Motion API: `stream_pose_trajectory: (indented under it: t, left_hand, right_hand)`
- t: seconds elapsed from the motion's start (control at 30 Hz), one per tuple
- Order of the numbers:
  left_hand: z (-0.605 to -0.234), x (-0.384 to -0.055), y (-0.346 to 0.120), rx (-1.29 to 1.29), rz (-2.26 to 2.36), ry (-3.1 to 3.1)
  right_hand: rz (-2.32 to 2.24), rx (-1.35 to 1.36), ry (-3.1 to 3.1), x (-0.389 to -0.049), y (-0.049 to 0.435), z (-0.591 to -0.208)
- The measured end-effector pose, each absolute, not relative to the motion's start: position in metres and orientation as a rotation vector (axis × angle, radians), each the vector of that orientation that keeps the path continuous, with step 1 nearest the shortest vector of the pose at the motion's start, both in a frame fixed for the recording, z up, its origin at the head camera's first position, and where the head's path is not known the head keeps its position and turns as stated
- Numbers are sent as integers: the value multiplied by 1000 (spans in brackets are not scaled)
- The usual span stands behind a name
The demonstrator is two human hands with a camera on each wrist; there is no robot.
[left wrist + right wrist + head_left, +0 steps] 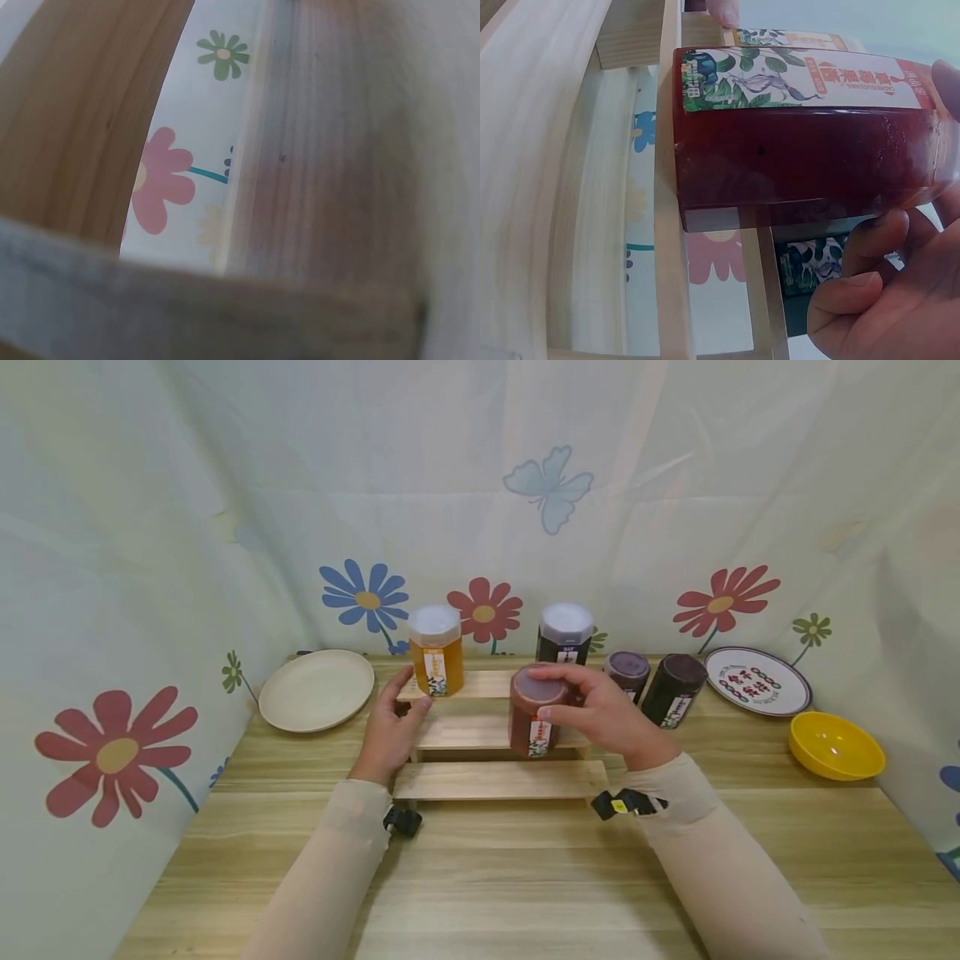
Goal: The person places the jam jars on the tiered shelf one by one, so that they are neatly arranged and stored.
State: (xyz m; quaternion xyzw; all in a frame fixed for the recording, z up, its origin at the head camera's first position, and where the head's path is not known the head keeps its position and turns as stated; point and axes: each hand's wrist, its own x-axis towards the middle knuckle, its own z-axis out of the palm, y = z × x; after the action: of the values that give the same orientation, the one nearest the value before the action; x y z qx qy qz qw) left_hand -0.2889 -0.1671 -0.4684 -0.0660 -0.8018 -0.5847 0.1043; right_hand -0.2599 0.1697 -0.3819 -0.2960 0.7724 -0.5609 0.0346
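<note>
My right hand [611, 714] grips a jar of red jam [534, 727] by its lid, fingers over the top and thumb at the near side. In the right wrist view the jar [802, 157], with a printed label, overlaps a shelf edge of the three-step wooden rack [495, 781]. My left hand [390, 731] holds the left end of the rack's top shelf, close beside a yellow jar [442, 664] with a white lid. Toward the shelf's right end stands a dark jar [566, 627], also white-lidded, partly hidden behind the red jar and my right hand.
Right of the rack stand two dark purple-lidded jars [678, 689]. Farther right are a patterned plate [795, 693] and a yellow bowl [836, 747]. A cream plate [315, 693] lies at the left. A flowered curtain [420, 527] closes off the back of the wooden table [480, 885].
</note>
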Motion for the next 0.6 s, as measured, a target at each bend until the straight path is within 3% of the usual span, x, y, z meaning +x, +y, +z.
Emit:
stream_pose_trajectory:
  t: [0.6]
  left_hand:
    - [-466,-289,-166,-173,-1756,-2357]
  right_hand:
    - [-1688,-878,2385,-262,151,-378]
